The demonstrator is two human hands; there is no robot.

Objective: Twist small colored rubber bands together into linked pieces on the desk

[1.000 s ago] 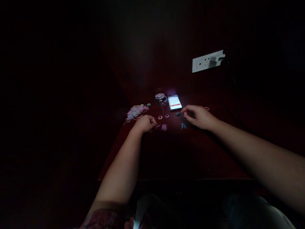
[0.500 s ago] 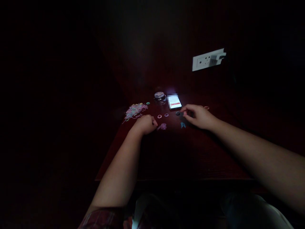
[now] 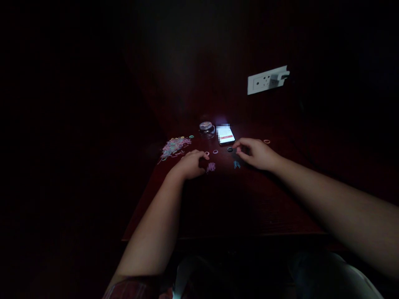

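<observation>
The scene is very dark, lit mostly by a phone [image 3: 226, 135] lying screen-up on a dark wooden table [image 3: 237, 207]. My left hand [image 3: 189, 163] rests on the table, fingers stretched toward a small pink ring [image 3: 207, 153], with a small pink bundle of bands [image 3: 211, 167] just right of it. My right hand [image 3: 256, 153] has its fingers curled, its fingertips beside a dark ring [image 3: 230, 149]. A blue bundle of bands [image 3: 237, 164] lies just left of its thumb. What the right fingers hold, if anything, is hidden.
A heap of small pastel elastic bands [image 3: 173, 146] lies at the table's left. A small round glass jar [image 3: 206, 128] stands beside the phone. One loose ring [image 3: 267, 141] lies right of my right hand. A white wall socket [image 3: 266, 80] with a plug hangs behind.
My left hand has uncurled from a fist and its fingers now reach toward the pink ring. The right hand has barely moved. The view shifted slightly.
</observation>
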